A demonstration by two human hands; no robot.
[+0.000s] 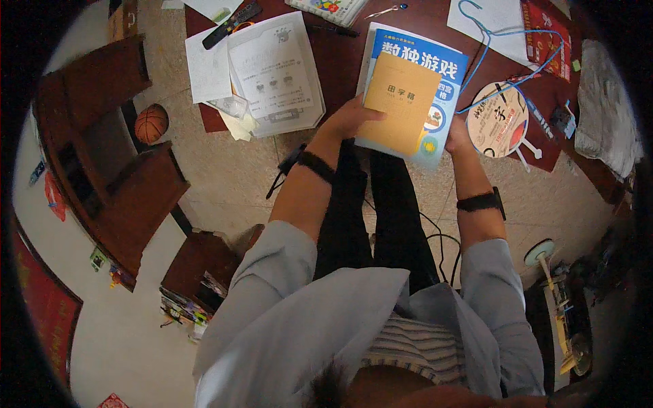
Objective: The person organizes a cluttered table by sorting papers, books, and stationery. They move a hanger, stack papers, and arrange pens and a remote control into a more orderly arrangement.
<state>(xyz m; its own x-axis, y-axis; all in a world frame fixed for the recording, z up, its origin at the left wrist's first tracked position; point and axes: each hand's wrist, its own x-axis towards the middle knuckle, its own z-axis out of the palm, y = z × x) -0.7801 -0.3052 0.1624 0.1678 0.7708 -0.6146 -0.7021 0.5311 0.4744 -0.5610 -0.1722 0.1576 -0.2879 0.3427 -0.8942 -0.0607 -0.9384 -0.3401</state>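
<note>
A tan exercise booklet lies on top of a blue-covered book, and both bear printed writing. My left hand grips the stack at its left edge, thumb over the booklet. On the right edge of the blue book, my right hand holds on, its fingers mostly hidden behind or beneath. More white pages show under the blue cover at the left. Left of the stack, an open workbook rests on the dark red table with loose papers at its side.
A blue wire hanger and a round paper fan lie to the right. A black pen sits between the books. Crumpled grey material is at far right. A basketball is at left, and black cables run across the floor.
</note>
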